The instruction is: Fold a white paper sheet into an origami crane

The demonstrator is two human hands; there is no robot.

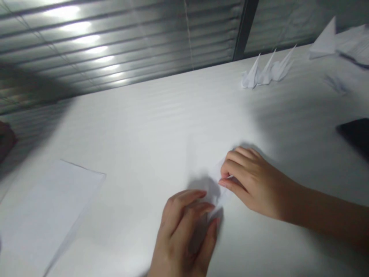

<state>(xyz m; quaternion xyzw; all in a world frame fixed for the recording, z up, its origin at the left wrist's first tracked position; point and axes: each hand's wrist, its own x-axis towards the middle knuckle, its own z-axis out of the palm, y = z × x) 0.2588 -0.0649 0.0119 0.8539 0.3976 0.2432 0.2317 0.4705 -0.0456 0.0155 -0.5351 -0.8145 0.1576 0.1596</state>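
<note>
A small piece of white folded paper [222, 195] lies on the table, partly covered by both hands. My right hand [250, 179] pinches its far part between thumb and curled fingers. At the near end of the paper is my left hand [184, 231], its fingers curved and thumb held apart. The left index fingertip is at the paper's edge; whether it presses on it I cannot tell. How the paper is folded is mostly hidden and blurred.
A stack of white sheets [54, 207] lies at the left. Several folded paper figures [266, 73] with pointed tips stand at the back right, near a paper triangle [325, 42]. A dark flat object [356, 134] sits at the right edge. Window blinds [121, 38] border the white table [138, 127].
</note>
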